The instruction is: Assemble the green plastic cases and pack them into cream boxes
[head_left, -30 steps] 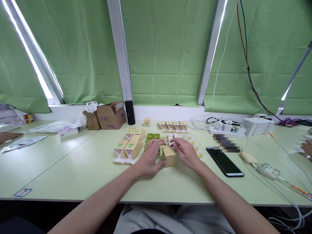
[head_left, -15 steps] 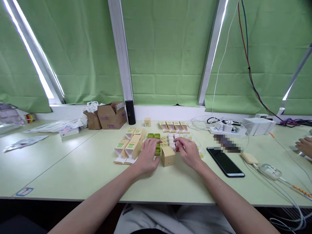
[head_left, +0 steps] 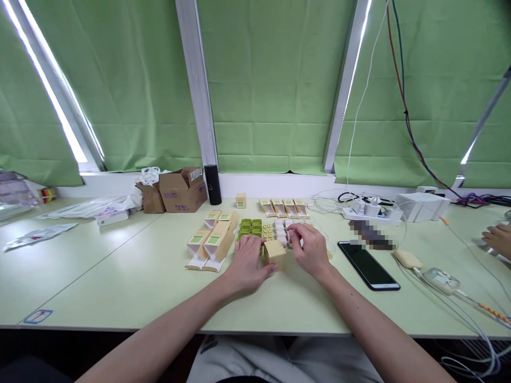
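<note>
A small tan cardboard box [head_left: 274, 252] stands closed near the table's front middle. My left hand [head_left: 249, 265] grips it from the left, thumb along the near side and fingers at the far left side. On the right, my right hand [head_left: 309, 247] has curled fingers, pinched beside the white egg-like pieces [head_left: 280, 232]; what lies between the fingertips is hidden. Green square pots [head_left: 251, 225] stand in rows beyond my left hand. Small yellowish packets [head_left: 267, 231] lie between the pots and the white pieces.
Open tan boxes [head_left: 214, 239] with green labels lie at left, more open boxes [head_left: 284, 208] at the back. One small box [head_left: 241, 200] stands behind. A phone [head_left: 368, 265], cables and a power strip [head_left: 372, 215] are on the right. Another person's hand [head_left: 499, 239] shows at the right edge.
My left hand has moved right and toward me, closing on the small box. My right hand has shifted slightly, its fingers remaining curled by the white pieces.
</note>
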Tool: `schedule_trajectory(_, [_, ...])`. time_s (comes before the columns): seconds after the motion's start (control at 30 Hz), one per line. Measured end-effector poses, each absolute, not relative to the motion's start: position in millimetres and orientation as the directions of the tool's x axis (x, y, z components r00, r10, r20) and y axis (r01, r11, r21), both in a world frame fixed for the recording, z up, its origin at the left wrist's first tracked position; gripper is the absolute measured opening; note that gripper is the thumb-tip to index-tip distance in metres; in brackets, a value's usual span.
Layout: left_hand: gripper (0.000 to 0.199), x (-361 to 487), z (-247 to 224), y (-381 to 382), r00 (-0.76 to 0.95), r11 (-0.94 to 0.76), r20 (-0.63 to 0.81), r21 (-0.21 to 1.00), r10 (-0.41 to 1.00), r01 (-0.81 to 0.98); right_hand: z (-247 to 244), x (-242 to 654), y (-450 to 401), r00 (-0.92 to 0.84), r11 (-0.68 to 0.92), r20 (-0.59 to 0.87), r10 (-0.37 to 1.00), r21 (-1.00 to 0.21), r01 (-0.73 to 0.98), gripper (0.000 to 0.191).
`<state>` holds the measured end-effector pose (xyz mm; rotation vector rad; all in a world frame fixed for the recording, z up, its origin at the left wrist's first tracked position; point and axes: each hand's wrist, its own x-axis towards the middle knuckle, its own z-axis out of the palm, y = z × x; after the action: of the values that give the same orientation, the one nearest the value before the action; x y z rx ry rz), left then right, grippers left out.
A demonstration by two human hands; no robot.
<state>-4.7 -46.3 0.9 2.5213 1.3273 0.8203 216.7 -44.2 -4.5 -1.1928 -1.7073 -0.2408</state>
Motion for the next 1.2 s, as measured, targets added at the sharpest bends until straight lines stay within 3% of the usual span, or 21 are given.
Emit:
schedule_trajectory(0.2, [0.043,-4,0,-46,0.452,-0.598,0.401,0.422,0.797,0.681,-6,214,-45,-0.017,0.506,0.82,0.572,-0.337,0.794,0.017])
schedule_trajectory(0.47, [0.047,-8,-3,-46,0.451,-0.767,0.623,0.464,0.639,0.443,1,209,-52,-0.027,0.636,0.902,0.431,-0.283,0.718,0.016])
schedule_trajectory(0.67, [0.051,-12,-10,-28,0.379,-0.876,0.822,0.268,0.425,0.4,7,198,-62,-0.053,0.712,0.903,0.426,-0.298,0.635,0.025])
schedule_trajectory(0.83, [0.051,-14,-11,-17,0.323,-0.859,0.888,0.136,0.327,0.494,10,184,-67,-0.159,0.706,0.856,0.492,-0.286,0.648,0.035])
schedule_trajectory(1.2, [0.037,-16,-8,-20,0.351,-0.761,0.834,0.12,0.426,0.638,16,169,-54,-0.284,0.646,0.779,0.56,-0.195,0.738,0.042])
